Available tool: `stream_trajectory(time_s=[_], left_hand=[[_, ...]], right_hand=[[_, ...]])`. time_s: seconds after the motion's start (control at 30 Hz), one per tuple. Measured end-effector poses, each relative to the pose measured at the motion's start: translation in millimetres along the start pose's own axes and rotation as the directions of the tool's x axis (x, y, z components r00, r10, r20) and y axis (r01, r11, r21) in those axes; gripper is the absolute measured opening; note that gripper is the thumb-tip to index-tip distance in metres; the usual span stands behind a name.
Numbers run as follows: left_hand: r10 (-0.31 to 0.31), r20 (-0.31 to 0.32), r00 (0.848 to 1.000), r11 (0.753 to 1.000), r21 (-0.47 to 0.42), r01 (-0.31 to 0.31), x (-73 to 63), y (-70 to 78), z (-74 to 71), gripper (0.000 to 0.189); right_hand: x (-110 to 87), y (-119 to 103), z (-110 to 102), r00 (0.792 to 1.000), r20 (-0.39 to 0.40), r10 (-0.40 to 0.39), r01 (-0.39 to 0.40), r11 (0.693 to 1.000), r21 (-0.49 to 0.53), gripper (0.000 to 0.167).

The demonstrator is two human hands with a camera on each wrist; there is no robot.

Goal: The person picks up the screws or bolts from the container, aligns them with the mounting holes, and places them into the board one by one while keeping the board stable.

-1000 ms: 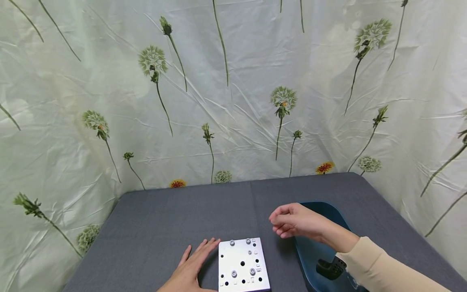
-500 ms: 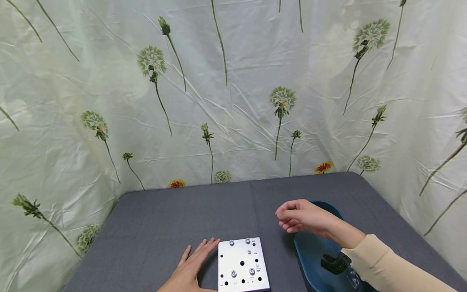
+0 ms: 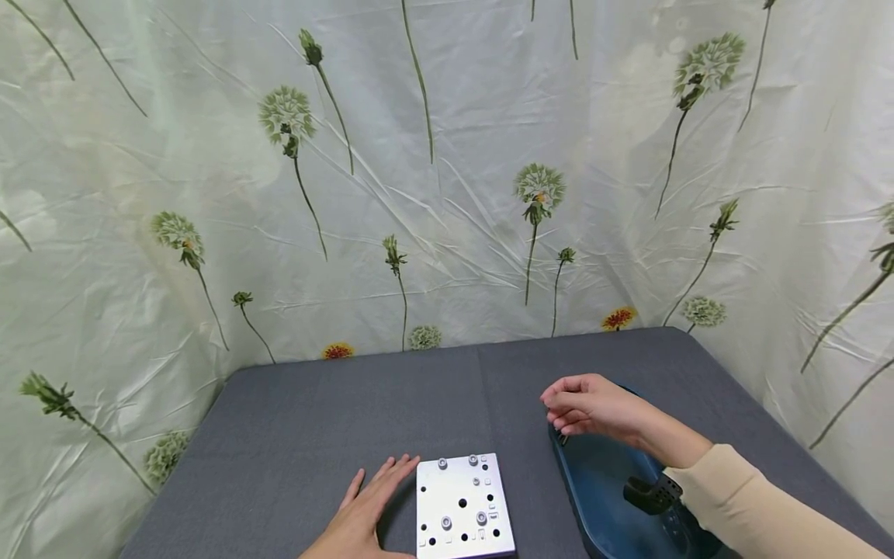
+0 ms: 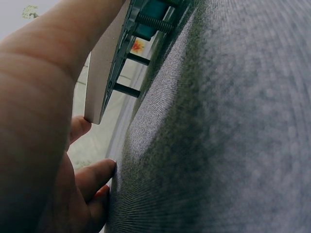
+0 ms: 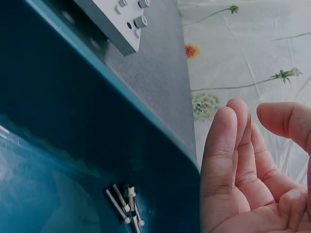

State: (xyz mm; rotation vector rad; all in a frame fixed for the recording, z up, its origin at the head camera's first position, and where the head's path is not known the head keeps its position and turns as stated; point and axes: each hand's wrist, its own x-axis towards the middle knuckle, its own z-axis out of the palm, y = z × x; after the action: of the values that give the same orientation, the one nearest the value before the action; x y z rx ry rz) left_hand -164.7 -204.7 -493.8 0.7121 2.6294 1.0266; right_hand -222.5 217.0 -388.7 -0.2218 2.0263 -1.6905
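Observation:
A silver metal plate with several holes and socket-head screws stands at the front middle of the table. Its screw shanks stick out underneath toward the cloth in the left wrist view. My left hand lies against the plate's left side with fingers spread and fairly straight, one fingertip touching the far left corner. My right hand hovers over the far left rim of a blue bin. Its fingers are softly bent, and the right wrist view shows the thumb apart from them with nothing between.
Several loose screws lie in a corner of the blue bin. Dark grey cloth covers the table, and a flower-printed curtain hangs behind it. The bin wall stands between my right hand and the plate.
My right hand has moved a little to the right and away from the plate, over the bin's rim. The left hand and the plate stay where they were.

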Motion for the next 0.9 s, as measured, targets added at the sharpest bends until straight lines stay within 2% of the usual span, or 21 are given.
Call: stream_trajectory(time_s=[0.3, 0.9], left_hand=[[-0.008, 0.007, 1.000, 1.000, -0.004, 0.008, 0.6, 0.8, -1.3, 0.109], [-0.008, 0.005, 1.000, 1.000, 0.006, 0.008, 0.9, 0.6, -0.3, 0.109]], right_hand=[[-4.2, 2, -10, 0.999, -0.038, -0.003, 0.002, 0.999, -0.035, 0.037], [-2.2, 27, -30, 0.995, -0.056, 0.077, -0.078, 0.997, -0.011, 0.033]])
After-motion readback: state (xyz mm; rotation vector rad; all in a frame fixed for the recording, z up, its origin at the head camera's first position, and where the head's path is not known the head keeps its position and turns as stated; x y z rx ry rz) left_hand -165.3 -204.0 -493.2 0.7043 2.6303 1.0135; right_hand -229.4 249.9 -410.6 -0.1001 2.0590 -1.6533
